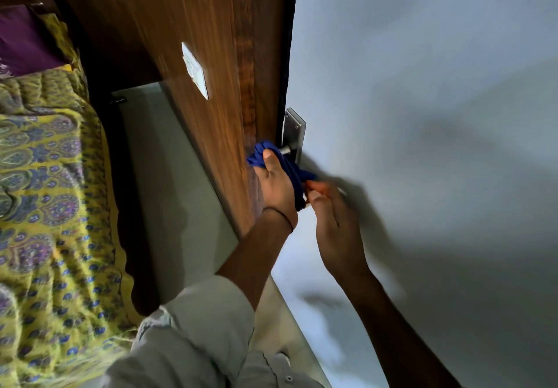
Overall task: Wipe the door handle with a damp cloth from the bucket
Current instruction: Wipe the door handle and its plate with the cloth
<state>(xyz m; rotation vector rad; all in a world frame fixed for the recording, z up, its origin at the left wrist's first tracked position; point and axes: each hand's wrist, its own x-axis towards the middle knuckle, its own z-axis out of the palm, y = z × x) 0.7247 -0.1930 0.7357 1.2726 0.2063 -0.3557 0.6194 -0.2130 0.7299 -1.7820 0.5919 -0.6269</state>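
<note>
Door handle (285, 149) sits at the door's (422, 85) left edge, on a steel backplate (294, 134), right beside the wooden frame (211, 55). Only the short neck of the lever shows bare; the rest is hidden under the blue cloth (294, 173). The lever's long axis appears to run from the backplate down along the door toward the person, so the cloth lies lengthwise along it.

Left hand (276, 183) is closed around the cloth, thumb on top near the neck end, and is nearest the backplate. Right hand (330, 215) is just below it, fingers curled in narrow, pinching at the cloth's lower end or the lever tip; can't tell which, motion blur. Hands nearly touching.

Judgement: wiping under way. Next stroke likely slides along the lever axis, neck to tip, left hand leading. Neck and backplate look untouched by cloth yet. Bucket not in view.
</note>
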